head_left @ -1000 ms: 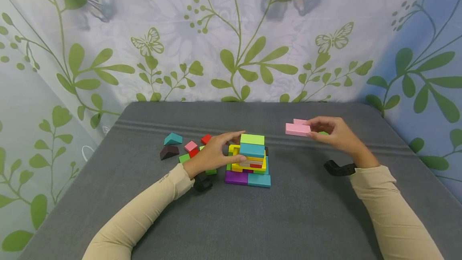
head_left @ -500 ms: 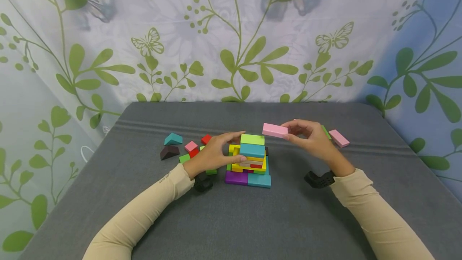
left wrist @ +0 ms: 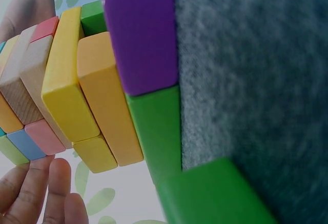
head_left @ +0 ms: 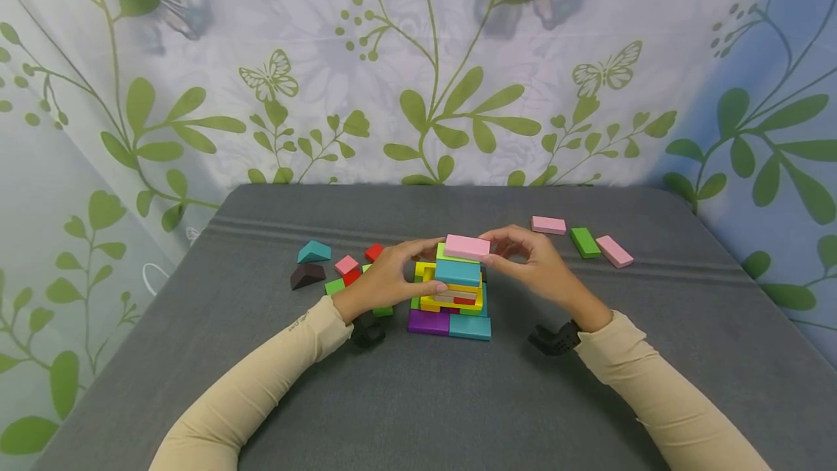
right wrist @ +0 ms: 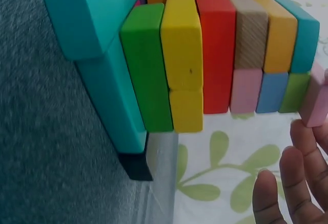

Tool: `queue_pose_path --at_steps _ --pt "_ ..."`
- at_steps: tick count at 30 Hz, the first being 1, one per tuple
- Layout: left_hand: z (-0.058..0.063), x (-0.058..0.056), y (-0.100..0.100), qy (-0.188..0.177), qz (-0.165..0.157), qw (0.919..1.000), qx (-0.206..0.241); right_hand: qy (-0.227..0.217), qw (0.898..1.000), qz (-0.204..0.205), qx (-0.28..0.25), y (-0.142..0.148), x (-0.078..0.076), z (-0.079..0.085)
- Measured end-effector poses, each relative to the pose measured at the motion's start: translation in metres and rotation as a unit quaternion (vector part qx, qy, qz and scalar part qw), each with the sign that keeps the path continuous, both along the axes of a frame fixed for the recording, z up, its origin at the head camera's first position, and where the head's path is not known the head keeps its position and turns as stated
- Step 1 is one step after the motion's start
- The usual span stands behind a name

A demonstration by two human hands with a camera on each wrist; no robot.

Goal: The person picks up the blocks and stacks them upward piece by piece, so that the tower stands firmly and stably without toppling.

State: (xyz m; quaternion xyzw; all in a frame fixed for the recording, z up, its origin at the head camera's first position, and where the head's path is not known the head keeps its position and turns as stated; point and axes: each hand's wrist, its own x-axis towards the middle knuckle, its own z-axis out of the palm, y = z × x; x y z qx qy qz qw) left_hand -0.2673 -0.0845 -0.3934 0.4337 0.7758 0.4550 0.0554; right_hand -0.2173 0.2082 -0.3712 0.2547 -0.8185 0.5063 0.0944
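A tower of coloured wooden blocks (head_left: 458, 272) stands mid-table on a base of purple (head_left: 428, 322) and teal blocks (head_left: 469, 326). My left hand (head_left: 386, 282) steadies its upper part, thumb on the front side and fingers round the back. Between thumb and fingers, my right hand (head_left: 532, 264) pinches the right end of a pink block (head_left: 467, 246). That block lies crosswise over the light green block (head_left: 441, 252) at the top, overlapping it. Seen from the right wrist, the pink block (right wrist: 313, 101) is right against the upper blocks, with the fingertips at its end.
Left of the tower are loose teal (head_left: 314, 251) and dark brown (head_left: 306, 276) triangular blocks, with several small red, pink and green blocks partly behind the left hand. Two pink blocks (head_left: 548, 224) and a green block (head_left: 584, 243) lie at the back right. A patterned curtain (head_left: 327, 57) hangs behind.
My right hand has carried the pink block leftward from the back right to the tower's top, uncovering the blocks left there. My left hand has stayed in place.
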Motion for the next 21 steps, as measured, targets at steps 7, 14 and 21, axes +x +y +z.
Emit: queue_pose_path --at_steps 7,14,21 --pt "0.001 0.001 0.0 0.005 -0.001 1.0 0.001 -0.008 1.0 -0.001 -0.003 -0.008 -0.001 -0.001" --pt "0.002 0.002 -0.001 0.005 0.0 1.0 0.001 -0.021 1.0 -0.001 0.004 -0.012 -0.001 -0.001" --pt "0.001 0.002 0.0 0.006 0.0 1.0 0.001 -0.027 1.0 -0.003 0.007 -0.012 -0.001 0.0"
